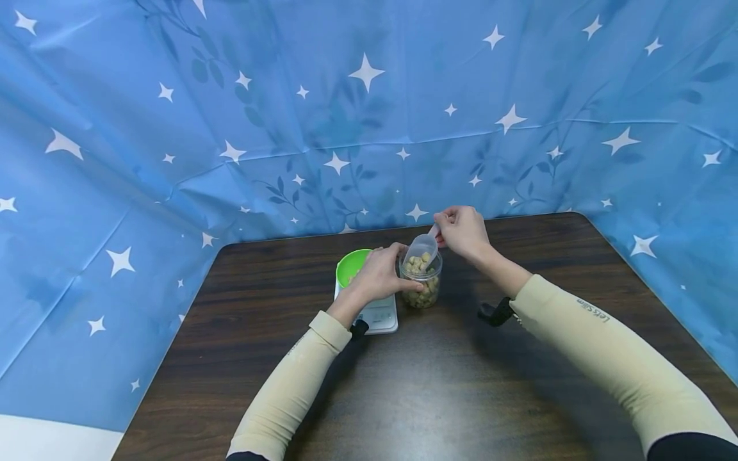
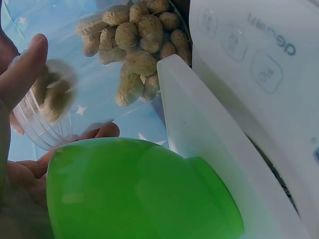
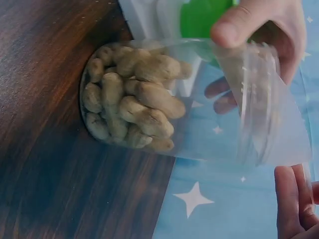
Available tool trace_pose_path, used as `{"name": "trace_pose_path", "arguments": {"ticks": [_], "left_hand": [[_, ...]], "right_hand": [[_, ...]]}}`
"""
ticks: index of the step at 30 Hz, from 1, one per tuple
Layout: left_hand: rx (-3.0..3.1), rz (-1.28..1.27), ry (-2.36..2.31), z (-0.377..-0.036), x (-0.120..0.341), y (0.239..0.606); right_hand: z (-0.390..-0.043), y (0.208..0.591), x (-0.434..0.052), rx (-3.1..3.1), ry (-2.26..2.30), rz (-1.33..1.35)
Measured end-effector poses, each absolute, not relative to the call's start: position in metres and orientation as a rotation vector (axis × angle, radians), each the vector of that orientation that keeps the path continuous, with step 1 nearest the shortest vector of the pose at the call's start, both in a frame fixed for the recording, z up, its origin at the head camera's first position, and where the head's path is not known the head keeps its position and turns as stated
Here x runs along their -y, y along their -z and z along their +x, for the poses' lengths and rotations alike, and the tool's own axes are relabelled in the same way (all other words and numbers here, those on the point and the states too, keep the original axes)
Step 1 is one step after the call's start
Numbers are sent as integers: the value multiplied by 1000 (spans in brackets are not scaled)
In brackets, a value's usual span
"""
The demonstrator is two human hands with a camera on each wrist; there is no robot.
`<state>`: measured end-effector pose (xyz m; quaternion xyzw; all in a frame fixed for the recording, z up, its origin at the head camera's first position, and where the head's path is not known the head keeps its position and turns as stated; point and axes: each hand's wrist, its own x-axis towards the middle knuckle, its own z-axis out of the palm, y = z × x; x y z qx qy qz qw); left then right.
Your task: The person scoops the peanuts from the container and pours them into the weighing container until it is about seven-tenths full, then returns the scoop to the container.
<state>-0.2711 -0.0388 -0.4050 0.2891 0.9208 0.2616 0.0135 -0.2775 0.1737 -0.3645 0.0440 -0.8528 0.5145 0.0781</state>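
Note:
A clear jar with unshelled peanuts in its lower part stands on the table. My left hand holds it near the rim, thumb on one side and fingers on the other. From the far right, my right hand pinches the handle of a translucent scoop. The scoop tilts down into the jar's mouth, and in the left wrist view some peanuts show blurred near the rim. Just left of the jar, a green bowl sits on a white kitchen scale, partly hidden by my left hand.
The dark wooden table extends around the jar and scale. Behind its far edge hangs a blue curtain with white stars. A black wrist strap sticks out under the right sleeve.

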Motion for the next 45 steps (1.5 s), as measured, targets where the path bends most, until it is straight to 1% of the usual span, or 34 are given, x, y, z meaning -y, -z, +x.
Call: {"name": "trace_pose_path", "arguments": {"ticks": [7, 16, 31, 37, 45], "left_hand": [[-2871, 890, -797, -271, 39, 404], [-2870, 890, -780, -271, 40, 403], [-2862, 904, -790, -271, 42, 402], [-2830, 935, -830, -272, 43, 403], [-2835, 981, -771, -273, 43, 405]], "right_hand": [[-283, 362, -181, 2494, -1772, 1], [-288, 360, -187, 2438, -1877, -93], [-290, 358, -201, 2353, -1980, -184], [-290, 361, -206, 2317, -2015, -184], [-290, 366, -210, 2259, -2079, -201]]}}
